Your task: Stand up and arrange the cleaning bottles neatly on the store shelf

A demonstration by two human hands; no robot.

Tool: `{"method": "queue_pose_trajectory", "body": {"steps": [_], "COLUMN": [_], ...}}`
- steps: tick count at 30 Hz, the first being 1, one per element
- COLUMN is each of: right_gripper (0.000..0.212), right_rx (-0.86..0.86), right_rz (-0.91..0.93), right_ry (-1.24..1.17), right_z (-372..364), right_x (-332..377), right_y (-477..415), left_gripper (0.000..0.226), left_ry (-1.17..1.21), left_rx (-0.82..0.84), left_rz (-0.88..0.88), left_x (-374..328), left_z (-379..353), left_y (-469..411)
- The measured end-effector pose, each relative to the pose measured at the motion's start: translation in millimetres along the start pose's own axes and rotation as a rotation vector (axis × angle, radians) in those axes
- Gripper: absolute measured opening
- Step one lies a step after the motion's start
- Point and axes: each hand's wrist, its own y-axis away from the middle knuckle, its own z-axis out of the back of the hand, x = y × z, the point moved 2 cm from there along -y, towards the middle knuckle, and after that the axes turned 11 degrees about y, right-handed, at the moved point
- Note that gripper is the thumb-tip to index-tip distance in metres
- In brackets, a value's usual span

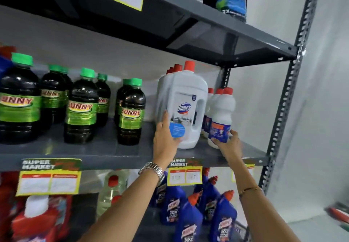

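Note:
A large white jug (186,98) with a red cap stands upright on the grey middle shelf (105,153), with more such jugs behind it. My left hand (165,139) grips its lower left corner. Just to the right stands a small white bottle (221,113) with a red cap and a blue label, in front of two similar ones. My right hand (229,143) holds the base of this small bottle at the shelf's front right.
Several dark bottles (81,107) with green caps and green labels fill the left of the same shelf. Blue bottles (188,221) with red caps stand on the shelf below. A dark upper shelf (217,39) hangs close overhead. A perforated metal post (283,109) bounds the right side.

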Motion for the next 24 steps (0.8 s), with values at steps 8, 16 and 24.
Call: {"method": "queue_pose_trajectory", "body": {"steps": [8, 16, 24], "right_gripper": [0.073, 0.074, 0.043], "right_rx": [-0.006, 0.001, -0.389], "right_rz": [0.002, -0.026, 0.08], "right_ry": [0.023, 0.018, -0.091], "right_z": [-2.1, -3.0, -10.7], "right_x": [-5.1, -7.1, 44.3], "right_y": [1.6, 0.2, 64.0], "left_gripper": [0.097, 0.096, 0.083], "left_ry": [-0.045, -0.005, -0.145], "left_rx": [-0.016, 0.029, 0.044], "left_rz": [0.015, 0.022, -0.131], "left_x": [6.3, -2.4, -19.0], "left_z": [-0.5, 1.8, 26.3], "left_y": [-6.5, 1.7, 28.9]}}
